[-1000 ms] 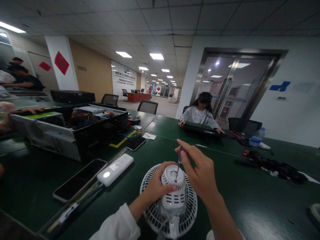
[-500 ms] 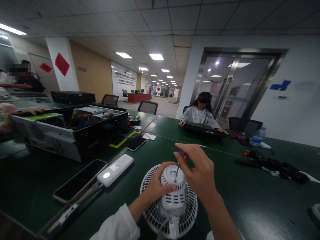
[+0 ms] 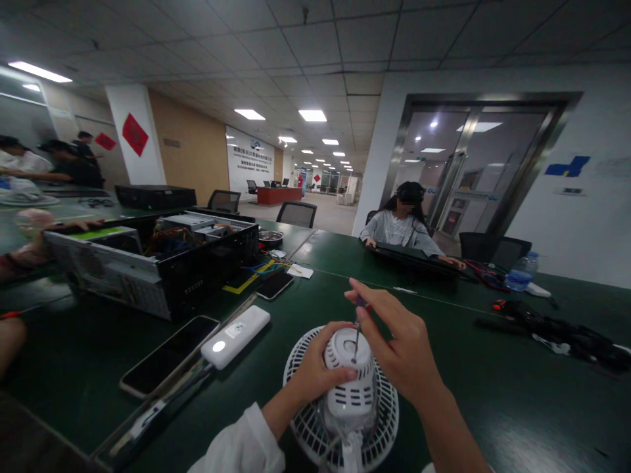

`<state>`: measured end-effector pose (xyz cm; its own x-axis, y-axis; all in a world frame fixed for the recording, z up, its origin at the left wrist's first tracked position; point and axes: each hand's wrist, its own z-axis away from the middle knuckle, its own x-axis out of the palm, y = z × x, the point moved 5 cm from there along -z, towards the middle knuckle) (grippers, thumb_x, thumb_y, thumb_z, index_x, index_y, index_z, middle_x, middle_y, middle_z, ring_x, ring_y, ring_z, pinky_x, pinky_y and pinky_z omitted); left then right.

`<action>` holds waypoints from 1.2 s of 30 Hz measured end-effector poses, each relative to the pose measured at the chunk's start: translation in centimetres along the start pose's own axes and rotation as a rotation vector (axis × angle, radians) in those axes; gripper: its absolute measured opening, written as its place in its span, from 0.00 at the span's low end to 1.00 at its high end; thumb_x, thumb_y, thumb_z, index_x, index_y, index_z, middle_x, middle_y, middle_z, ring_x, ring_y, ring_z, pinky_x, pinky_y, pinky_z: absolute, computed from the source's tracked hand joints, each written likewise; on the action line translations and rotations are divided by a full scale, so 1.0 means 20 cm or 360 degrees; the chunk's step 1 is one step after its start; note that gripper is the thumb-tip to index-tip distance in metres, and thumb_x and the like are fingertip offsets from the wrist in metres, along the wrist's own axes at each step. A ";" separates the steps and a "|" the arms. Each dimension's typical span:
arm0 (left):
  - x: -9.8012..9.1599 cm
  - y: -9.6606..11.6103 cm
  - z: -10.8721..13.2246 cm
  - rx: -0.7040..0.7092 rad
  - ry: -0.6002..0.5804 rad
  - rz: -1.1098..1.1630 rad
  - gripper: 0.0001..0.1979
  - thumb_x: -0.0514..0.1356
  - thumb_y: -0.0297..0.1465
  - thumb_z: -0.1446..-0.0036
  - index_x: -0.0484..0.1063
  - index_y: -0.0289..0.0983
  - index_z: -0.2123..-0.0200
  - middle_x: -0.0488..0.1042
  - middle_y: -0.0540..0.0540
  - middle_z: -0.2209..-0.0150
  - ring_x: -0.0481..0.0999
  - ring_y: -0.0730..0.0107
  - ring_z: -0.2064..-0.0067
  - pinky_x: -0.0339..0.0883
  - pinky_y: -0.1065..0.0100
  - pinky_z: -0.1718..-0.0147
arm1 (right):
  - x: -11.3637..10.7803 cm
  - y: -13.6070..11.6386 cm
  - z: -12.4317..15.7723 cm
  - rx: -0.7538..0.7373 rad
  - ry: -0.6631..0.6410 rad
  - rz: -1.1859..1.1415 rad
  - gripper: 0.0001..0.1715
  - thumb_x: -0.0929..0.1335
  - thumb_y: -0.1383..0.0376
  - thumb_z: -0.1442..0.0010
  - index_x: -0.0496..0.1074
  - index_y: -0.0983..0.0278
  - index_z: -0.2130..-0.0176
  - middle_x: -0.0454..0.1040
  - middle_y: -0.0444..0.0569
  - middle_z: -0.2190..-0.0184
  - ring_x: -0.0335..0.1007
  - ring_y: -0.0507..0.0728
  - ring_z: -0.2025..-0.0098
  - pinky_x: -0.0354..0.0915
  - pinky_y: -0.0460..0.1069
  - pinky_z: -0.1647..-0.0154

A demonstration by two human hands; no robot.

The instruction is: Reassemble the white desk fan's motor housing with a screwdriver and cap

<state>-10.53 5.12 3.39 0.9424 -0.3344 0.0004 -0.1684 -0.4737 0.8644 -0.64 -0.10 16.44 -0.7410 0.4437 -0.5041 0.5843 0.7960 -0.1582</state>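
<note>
A small white desk fan lies with its round wire grille [image 3: 379, 420] on the green table, its ribbed, slotted motor housing [image 3: 352, 397] standing upward. My left hand [image 3: 320, 358] wraps the side of that housing and steadies it. My right hand [image 3: 399, 338] pinches a thin screwdriver [image 3: 356, 335] between fingers and thumb, with most of its handle hidden. The shaft's tip sits in a hole in the top of the housing.
A white power bank [image 3: 235, 336] and a phone [image 3: 170, 355] lie left of the fan. An open desktop computer case [image 3: 158, 263] stands beyond them. A co-worker [image 3: 399, 223] sits across the table. Black cables [image 3: 557, 338] lie to the right.
My right hand has come down from its raised position, and the screwdriver's tip is back in the housing's top hole. The view has shifted slightly right.
</note>
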 end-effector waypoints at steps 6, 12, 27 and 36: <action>0.00 0.00 0.00 0.0021 0.0018 -0.0008 0.35 0.65 0.49 0.62 0.66 0.37 0.52 0.71 0.44 0.55 0.69 0.56 0.53 0.61 0.60 0.52 | 0.00 0.00 0.01 -0.0064 0.0097 0.0152 0.20 0.65 0.67 0.42 0.68 0.63 0.49 0.73 0.50 0.68 0.69 0.55 0.67 0.68 0.50 0.67; 0.00 0.00 0.00 0.0033 -0.0034 0.0047 0.34 0.66 0.46 0.60 0.65 0.37 0.51 0.70 0.44 0.54 0.69 0.57 0.53 0.61 0.61 0.53 | -0.01 0.01 0.01 -0.0036 -0.0011 0.0088 0.21 0.62 0.70 0.40 0.65 0.62 0.47 0.74 0.48 0.66 0.69 0.53 0.64 0.67 0.49 0.64; 0.00 -0.01 0.00 0.0020 -0.0049 0.0029 0.35 0.66 0.46 0.61 0.65 0.37 0.51 0.69 0.43 0.54 0.68 0.56 0.53 0.60 0.59 0.52 | -0.05 0.06 0.01 0.0055 -0.0032 0.0339 0.17 0.63 0.62 0.40 0.68 0.65 0.52 0.72 0.48 0.71 0.68 0.54 0.69 0.66 0.49 0.67; -0.01 -0.01 0.00 0.0032 -0.0049 0.0003 0.34 0.67 0.45 0.60 0.65 0.37 0.50 0.69 0.44 0.55 0.68 0.56 0.53 0.60 0.60 0.52 | -0.05 0.06 0.02 0.0010 -0.0084 0.0228 0.13 0.62 0.66 0.38 0.68 0.64 0.54 0.74 0.47 0.68 0.70 0.52 0.68 0.67 0.46 0.67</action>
<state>-10.59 5.34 3.22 0.9328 -0.3602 -0.0140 -0.1761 -0.4893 0.8541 0.88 0.25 16.45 -0.6313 0.5303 -0.5660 0.6851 0.7233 -0.0864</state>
